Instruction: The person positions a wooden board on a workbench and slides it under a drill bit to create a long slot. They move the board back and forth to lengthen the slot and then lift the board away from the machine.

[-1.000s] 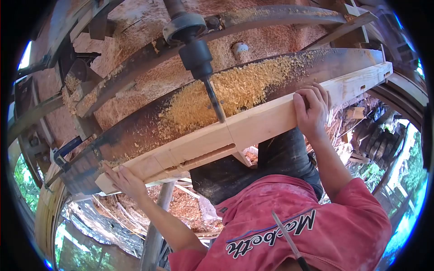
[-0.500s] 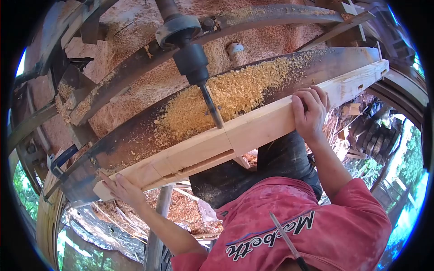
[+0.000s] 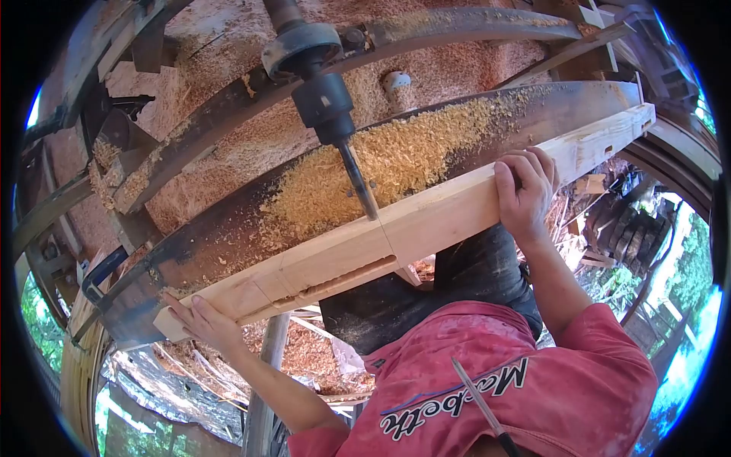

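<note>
A pale wooden beam (image 3: 449, 217) lies across the view on the edge of a dark metal table (image 3: 190, 236). It has a long slot (image 3: 343, 279) cut into the face towards me and pencil lines drawn across it. My left hand (image 3: 207, 324) grips the beam near its left end, fingers over the upper edge. Farther right, my right hand (image 3: 527, 190) curls its fingers over the beam's top, thumb on the near face. Between the hands, a drill bit (image 3: 358, 183) in a black chuck (image 3: 324, 107) slants down, its tip right at the beam's upper edge.
Wood shavings (image 3: 381, 164) are heaped on the table behind the beam. A blue clamp (image 3: 103, 274) sits at the table's left end. Curved metal rails (image 3: 457, 27) cross behind, over sawdust-covered ground. My legs (image 3: 480, 266) are close below the beam.
My right hand has shifted very slightly to the right. The beam and drill bit stand almost as before, and my left hand keeps its grip.
</note>
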The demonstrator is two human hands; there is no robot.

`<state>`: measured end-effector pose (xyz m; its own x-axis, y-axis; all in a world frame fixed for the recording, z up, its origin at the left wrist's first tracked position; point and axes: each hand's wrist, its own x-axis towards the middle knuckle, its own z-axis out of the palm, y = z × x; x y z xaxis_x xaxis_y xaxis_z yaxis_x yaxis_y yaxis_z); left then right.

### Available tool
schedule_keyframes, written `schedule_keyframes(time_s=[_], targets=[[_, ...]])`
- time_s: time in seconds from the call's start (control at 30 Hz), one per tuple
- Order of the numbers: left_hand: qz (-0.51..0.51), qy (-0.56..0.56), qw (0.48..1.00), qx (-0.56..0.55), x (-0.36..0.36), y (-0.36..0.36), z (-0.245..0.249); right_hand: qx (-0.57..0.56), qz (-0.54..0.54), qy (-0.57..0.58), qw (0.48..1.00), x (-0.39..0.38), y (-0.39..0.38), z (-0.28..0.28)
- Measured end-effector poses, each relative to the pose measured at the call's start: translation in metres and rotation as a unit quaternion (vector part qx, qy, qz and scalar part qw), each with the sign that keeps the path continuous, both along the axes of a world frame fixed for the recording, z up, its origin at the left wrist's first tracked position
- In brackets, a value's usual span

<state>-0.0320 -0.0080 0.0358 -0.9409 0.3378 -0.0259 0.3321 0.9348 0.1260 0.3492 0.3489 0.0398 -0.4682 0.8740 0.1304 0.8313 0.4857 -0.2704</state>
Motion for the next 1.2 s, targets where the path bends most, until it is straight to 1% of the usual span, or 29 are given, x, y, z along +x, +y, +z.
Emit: schedule_keyframes(time_s=[0.17, 0.37, 0.43, 0.5, 0.53, 0.57, 0.63, 0.73, 0.77, 0.8, 0.83, 0.87, 0.93, 1.1, 1.2], targets=[[-0.005, 0.008, 1.0, 0.0, 0.001, 0.004, 0.001, -0.002, -0.012, 0.02, 1.0, -0.003, 0.001, 0.0], [0.014, 0.018, 0.999, 0.022, -0.004, 0.014, 0.0, -0.008, -0.026, 0.022, 0.999, -0.009, 0.003, 0.004], [-0.009, 0.02, 1.0, -0.014, -0.012, 0.011, -0.005, -0.002, -0.03, 0.025, 0.999, -0.013, 0.005, 0.006], [-0.006, 0.024, 1.0, 0.008, -0.014, 0.011, -0.006, 0.015, -0.04, 0.029, 0.999, -0.015, 0.006, 0.006], [-0.004, 0.024, 0.999, 0.027, -0.016, 0.015, -0.008, -0.015, -0.044, 0.033, 0.998, -0.013, 0.008, 0.004], [-0.007, 0.028, 0.999, 0.018, -0.018, 0.016, -0.008, -0.038, -0.05, 0.039, 0.997, -0.01, 0.011, 0.004], [-0.005, 0.041, 0.999, 0.014, -0.019, 0.021, -0.009, -0.022, -0.072, 0.044, 0.996, -0.014, 0.009, 0.008], [0.007, 0.052, 0.999, 0.005, -0.018, 0.032, -0.007, -0.005, -0.075, 0.039, 0.996, -0.01, 0.009, 0.006], [-0.002, 0.049, 0.999, -0.014, -0.022, 0.03, -0.01, -0.006, -0.079, 0.046, 0.996, -0.011, 0.008, 0.008], [0.003, 0.052, 0.998, -0.024, -0.019, 0.035, -0.006, 0.015, -0.083, 0.059, 0.995, -0.01, 0.009, 0.012], [0.01, 0.055, 0.998, -0.041, -0.017, 0.037, -0.002, 0.003, -0.084, 0.054, 0.995, -0.011, 0.007, 0.012], [0.011, 0.063, 0.997, -0.03, -0.016, 0.041, 0.001, -0.012, -0.083, 0.048, 0.995, -0.011, 0.007, 0.012], [0.011, 0.054, 0.998, -0.043, -0.015, 0.043, 0.003, -0.004, -0.084, 0.057, 0.995, -0.014, 0.008, 0.013], [0.006, 0.044, 0.999, -0.02, -0.017, 0.046, 0.003, 0.006, -0.077, 0.074, 0.994, -0.014, 0.01, 0.006], [0.008, 0.027, 0.999, -0.024, -0.015, 0.053, 0.015, 0.006, -0.09, 0.084, 0.992, -0.017, 0.012, 0.007]])
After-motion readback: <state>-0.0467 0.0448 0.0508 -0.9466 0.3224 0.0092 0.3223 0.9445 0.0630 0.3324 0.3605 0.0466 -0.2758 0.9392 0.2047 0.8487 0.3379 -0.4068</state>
